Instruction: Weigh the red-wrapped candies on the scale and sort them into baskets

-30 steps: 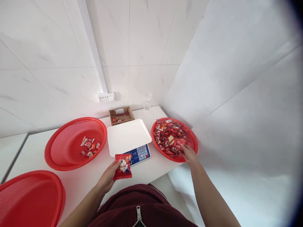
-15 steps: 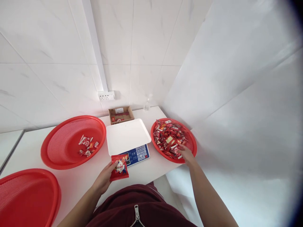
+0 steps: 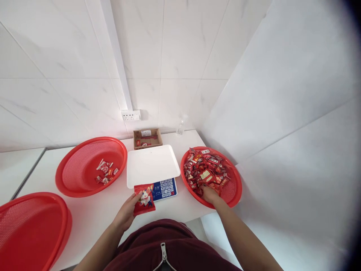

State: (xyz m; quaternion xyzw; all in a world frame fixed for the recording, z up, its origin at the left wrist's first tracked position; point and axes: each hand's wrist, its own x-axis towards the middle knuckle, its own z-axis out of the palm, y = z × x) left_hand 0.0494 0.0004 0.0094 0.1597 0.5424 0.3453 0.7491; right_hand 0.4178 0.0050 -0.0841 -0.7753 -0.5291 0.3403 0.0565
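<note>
My left hand (image 3: 126,211) pinches a red printed packet (image 3: 144,199) by its left edge, over the front of a blue digital scale (image 3: 166,189). The scale's white tray (image 3: 152,165) has nothing on it. To the right, a red plastic basket (image 3: 235,186) holds a heap of small red-wrapped sweets (image 3: 207,165). My right hand (image 3: 210,195) reaches into the near side of that heap, fingers bent and closed. Its fingertips are partly hidden among the wrappers, so what they grip cannot be made out.
A red basket (image 3: 84,184) with several wrapped sweets (image 3: 105,171) stands left of the scale. Another red basket (image 3: 63,222) is at the near left. Behind the scale are a cardboard box (image 3: 148,139) with a few red pieces and a clear plastic bottle (image 3: 180,128), near the wall.
My right hand has moved left and deeper along the near side of the sweets. My left hand keeps the packet in almost the same place. The view has shifted slightly.
</note>
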